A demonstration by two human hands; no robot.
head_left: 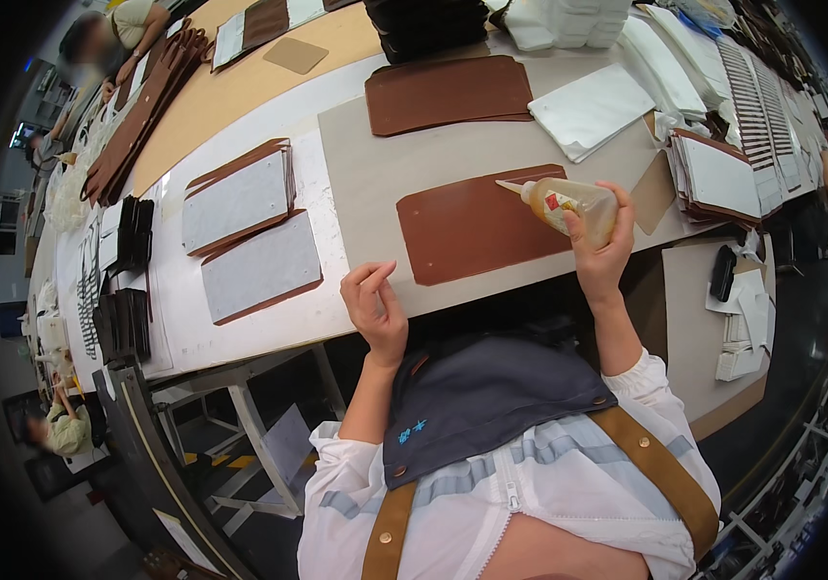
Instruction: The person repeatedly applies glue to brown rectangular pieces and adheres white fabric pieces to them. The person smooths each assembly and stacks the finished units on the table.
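My right hand (604,242) is wrapped round a translucent squeeze bottle (588,205) with yellowish liquid inside and a red mark on its label. The bottle is tilted, its thin pointed nozzle aimed left above a brown leather-like panel (462,237). That panel lies flat near the front edge of the table, with small holes by its corners. Left of the panel, at the table edge, my left hand (375,307) is loosely bent with its fingers partly apart, and I see nothing in it.
Another brown panel (448,94) lies behind, beside white sheets (592,111). Grey-faced brown pieces lie in a stack (235,203) and in front of it (264,271) at left. More stacked panels (718,174) sit at right. Black stacks (428,27) stand at the back. Co-workers are at far left and right.
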